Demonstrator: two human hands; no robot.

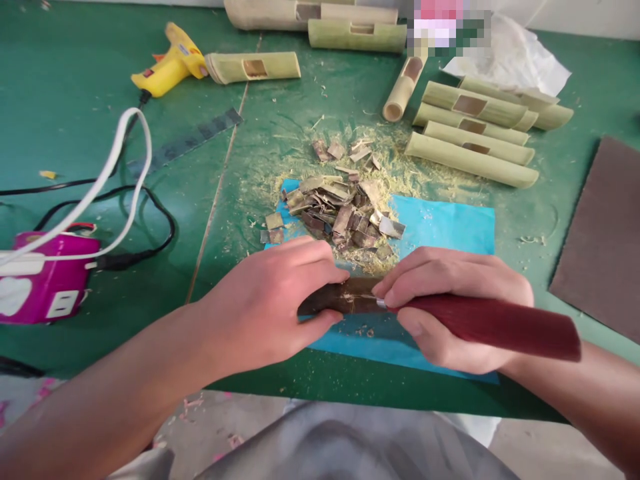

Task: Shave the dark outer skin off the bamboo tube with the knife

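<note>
My left hand (275,300) is closed around a dark, half-round piece of bamboo (359,287), with thumb and fingers on its two long sides. In my right hand (465,283) is a carving tool with a dark red wooden handle (520,327). Its short metal tip meets the upper face of the bamboo, where pale scratches and shavings show; the blade's shape is hidden. Beneath both hands lies a blue sheet (445,223). Just beyond them is a heap of small bamboo chips (345,207) with sawdust around it.
Split bamboo tubes with square cutouts (475,157) lie at the right, others at the back (357,35). A yellow glue gun (173,63) rests at upper left, cables trailing to a magenta power box (55,280). A brown sandpaper-like sheet (605,233) lies at right.
</note>
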